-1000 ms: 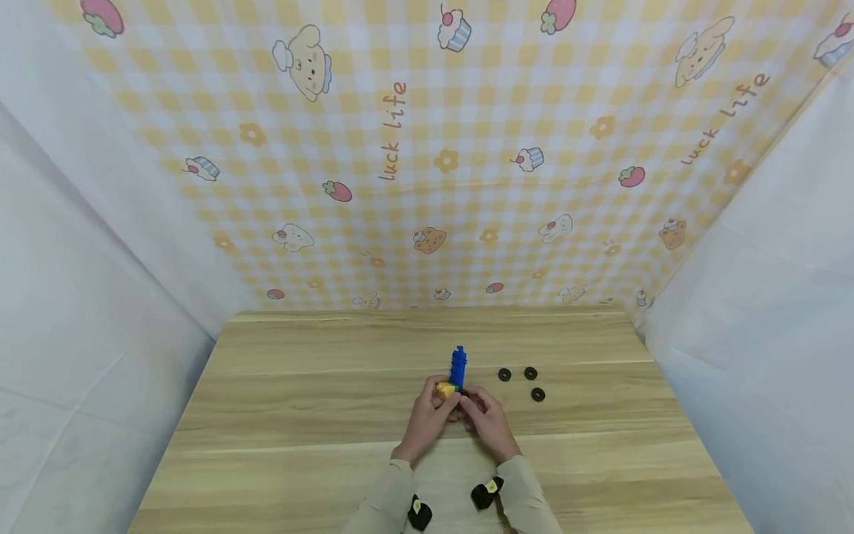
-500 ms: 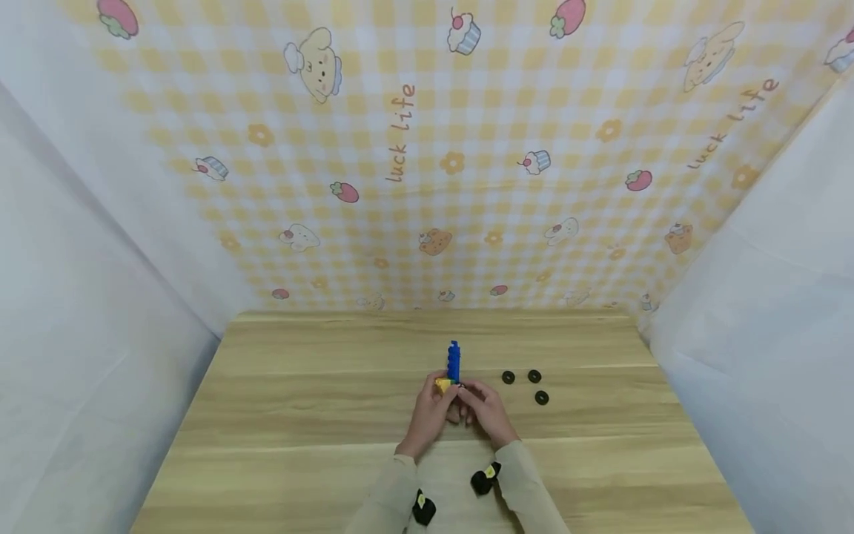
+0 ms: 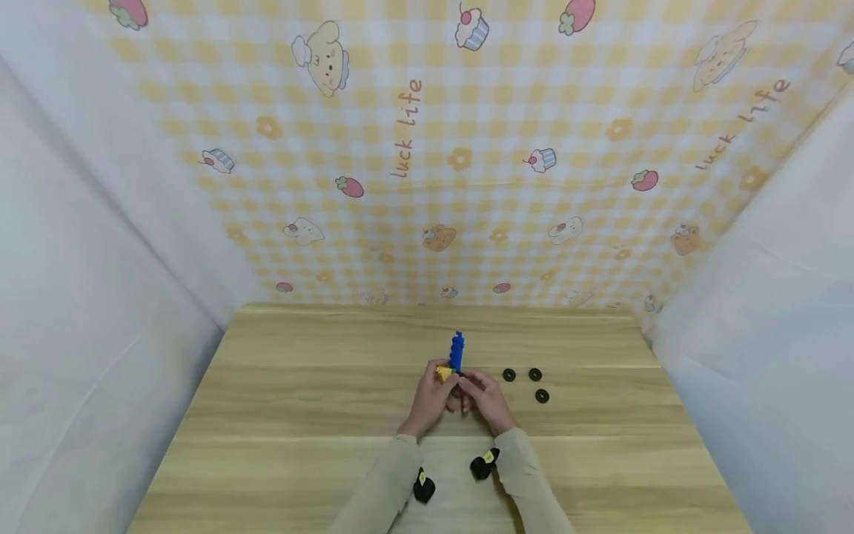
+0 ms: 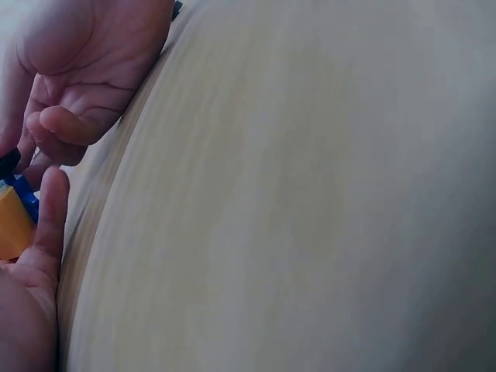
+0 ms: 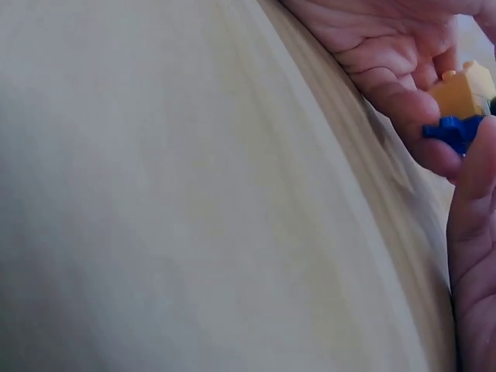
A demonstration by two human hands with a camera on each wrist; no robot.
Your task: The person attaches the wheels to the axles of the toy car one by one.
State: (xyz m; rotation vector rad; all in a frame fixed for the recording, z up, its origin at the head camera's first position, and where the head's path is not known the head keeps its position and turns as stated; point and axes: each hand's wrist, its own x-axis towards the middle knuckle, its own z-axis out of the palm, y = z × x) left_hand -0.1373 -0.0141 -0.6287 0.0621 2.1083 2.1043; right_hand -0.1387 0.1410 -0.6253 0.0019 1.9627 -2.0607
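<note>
The head view looks forward and down from above, well back, taking in the table [image 3: 293, 430], the cloth [image 3: 494, 111] behind it, and the left hand [image 3: 428, 404] and right hand [image 3: 491, 404] small below centre. The left wrist view is very near, tilted across the table, with both hands cut by its left edge. The right wrist view is equally close and roughly mirrors it (the hands crowd its right edge instead). Both wrist views share the yellow block [image 5: 459, 94] and blue piece [image 5: 456, 132], which the head view also shows, tiny.
</note>
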